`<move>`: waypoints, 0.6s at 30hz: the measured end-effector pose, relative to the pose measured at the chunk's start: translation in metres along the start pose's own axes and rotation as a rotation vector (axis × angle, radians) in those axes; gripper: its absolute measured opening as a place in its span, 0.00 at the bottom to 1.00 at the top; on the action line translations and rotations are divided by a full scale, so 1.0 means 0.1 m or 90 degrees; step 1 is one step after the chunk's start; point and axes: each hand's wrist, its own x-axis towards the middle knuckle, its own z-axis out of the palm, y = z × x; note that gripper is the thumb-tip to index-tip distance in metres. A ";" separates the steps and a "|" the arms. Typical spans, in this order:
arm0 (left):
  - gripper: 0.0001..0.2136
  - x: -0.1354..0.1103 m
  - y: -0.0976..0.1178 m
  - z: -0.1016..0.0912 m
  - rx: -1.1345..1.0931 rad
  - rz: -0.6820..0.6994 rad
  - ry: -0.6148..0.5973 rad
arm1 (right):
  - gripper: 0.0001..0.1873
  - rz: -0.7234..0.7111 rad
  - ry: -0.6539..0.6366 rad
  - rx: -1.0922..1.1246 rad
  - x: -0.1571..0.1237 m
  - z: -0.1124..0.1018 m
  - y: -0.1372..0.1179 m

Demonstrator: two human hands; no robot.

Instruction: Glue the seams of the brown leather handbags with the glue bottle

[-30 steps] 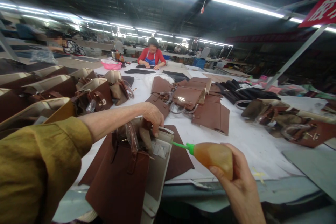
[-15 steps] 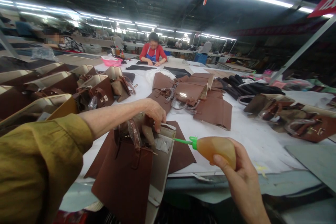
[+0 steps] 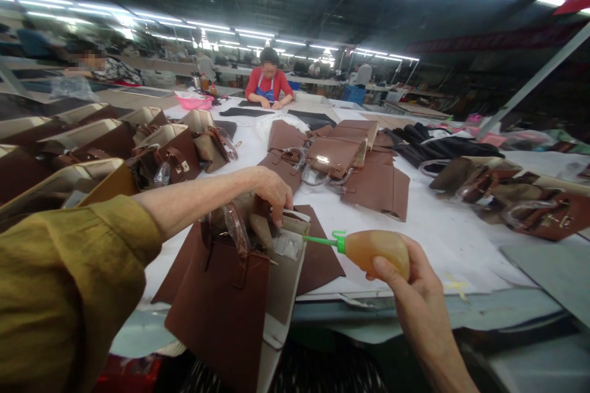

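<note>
A brown handbag (image 3: 221, 313) with a pale lining leans over the table's front edge, its side tilted toward me. My left hand (image 3: 274, 190) reaches across it, fingers closed on the top edge of the opening; the fingertips are partly hidden inside. Wrapped in clear plastic, the bag's handle (image 3: 237, 230) hangs below my left wrist. In my right hand (image 3: 415, 276) is a squeeze bottle (image 3: 378, 250) of amber liquid, held level. Its thin green nozzle (image 3: 322, 240) points left, and the tip is at the pale edge of the bag. A brown panel (image 3: 318, 258) lies behind.
Several brown bags (image 3: 83, 135) stand open at the left. More brown bag pieces (image 3: 375, 187) are piled at the table's middle, and further bags (image 3: 539, 209) lie at the right. Across the white table (image 3: 442, 245) a person in red (image 3: 270, 83) works beside a pink basin (image 3: 196, 100).
The view has shifted slightly. Both hands stay nearly where they were on the bag and bottle, with the nozzle tip still at the bag's edge.
</note>
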 end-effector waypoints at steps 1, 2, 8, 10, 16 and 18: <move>0.15 0.01 -0.01 0.00 0.009 0.004 -0.001 | 0.23 0.003 -0.004 0.003 0.00 0.00 0.00; 0.15 0.01 -0.01 0.00 0.015 0.007 -0.003 | 0.23 0.005 -0.007 0.003 -0.01 0.00 0.00; 0.18 -0.01 0.04 0.01 -0.001 -0.028 -0.013 | 0.25 0.008 -0.014 -0.014 -0.05 -0.02 0.02; 0.17 -0.03 0.08 0.00 0.018 -0.020 -0.009 | 0.24 0.005 -0.017 -0.021 -0.07 -0.02 0.02; 0.17 -0.03 0.09 -0.02 0.075 0.018 0.003 | 0.23 0.003 -0.048 -0.050 -0.15 -0.04 -0.01; 0.16 -0.02 0.07 -0.01 0.071 0.024 0.009 | 0.23 0.006 -0.048 -0.072 -0.18 -0.06 -0.02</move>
